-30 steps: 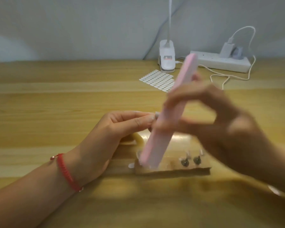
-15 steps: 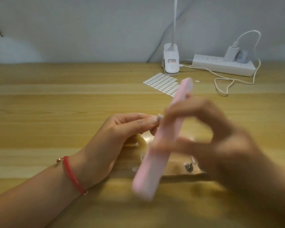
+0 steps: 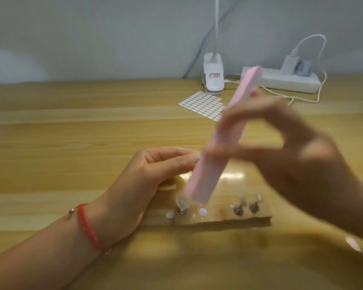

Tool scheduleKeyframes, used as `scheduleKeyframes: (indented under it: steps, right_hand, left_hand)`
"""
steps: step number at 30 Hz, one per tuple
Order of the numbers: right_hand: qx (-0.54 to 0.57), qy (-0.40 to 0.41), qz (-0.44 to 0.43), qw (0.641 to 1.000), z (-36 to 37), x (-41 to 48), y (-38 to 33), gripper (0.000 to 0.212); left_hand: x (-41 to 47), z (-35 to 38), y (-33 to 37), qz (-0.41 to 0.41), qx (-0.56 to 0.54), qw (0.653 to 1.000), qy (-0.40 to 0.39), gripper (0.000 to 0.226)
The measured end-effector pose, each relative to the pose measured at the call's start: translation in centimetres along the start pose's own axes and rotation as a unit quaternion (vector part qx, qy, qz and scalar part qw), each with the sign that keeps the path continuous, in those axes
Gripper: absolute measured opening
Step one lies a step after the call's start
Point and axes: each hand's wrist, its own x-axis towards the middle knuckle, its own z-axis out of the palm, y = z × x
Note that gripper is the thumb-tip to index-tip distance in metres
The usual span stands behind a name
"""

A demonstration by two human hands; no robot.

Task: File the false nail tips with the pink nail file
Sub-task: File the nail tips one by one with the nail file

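My right hand (image 3: 285, 162) grips the long pink nail file (image 3: 216, 147) around its middle, the file tilted from upper right down to lower left. My left hand (image 3: 147, 178), with a red cord bracelet at the wrist, pinches something small at its fingertips right against the file's left edge; the file hides it. A clear false nail tip (image 3: 181, 203) stands on a clear holder strip (image 3: 222, 218) just below the file's lower end. Two more small stands (image 3: 245, 209) sit further right on the strip.
A sheet of small white stickers (image 3: 201, 104) lies behind my hands. A white clip lamp base (image 3: 213, 80) and a white power strip (image 3: 289, 81) with a charger and cable stand at the back edge, by the wall. A small pale piece (image 3: 353, 243) lies at lower right.
The file slid down and toward me half a second ago, then back up and away to its present place. My left hand stayed put.
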Motion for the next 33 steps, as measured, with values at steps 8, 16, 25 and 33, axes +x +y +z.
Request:
scheduleKeyframes:
  steps: [8, 16, 25, 33]
  right_hand:
    - [0.002, -0.06, -0.112, 0.992, 1.9, -1.9, -2.2, 0.025]
    - [0.003, 0.022, 0.039, 0.999, 0.7, -0.2, 0.6, 0.033]
    - [-0.035, 0.058, 0.016, 0.998, -0.1, 0.2, 1.6, 0.041]
    - [-0.063, 0.04, -0.049, 0.996, 0.4, -0.6, 1.4, 0.038]
  left_hand:
    - [0.1, -0.1, 0.0, 0.006, -0.026, 0.999, 0.018, 0.042]
    - [0.2, 0.1, 0.0, 0.006, -0.009, 1.0, 0.013, 0.039]
    - [0.2, 0.2, 0.0, 0.018, -0.003, 1.0, 0.005, 0.026]
    - [0.3, -0.1, -0.3, 0.007, -0.001, 1.0, 0.018, 0.042]
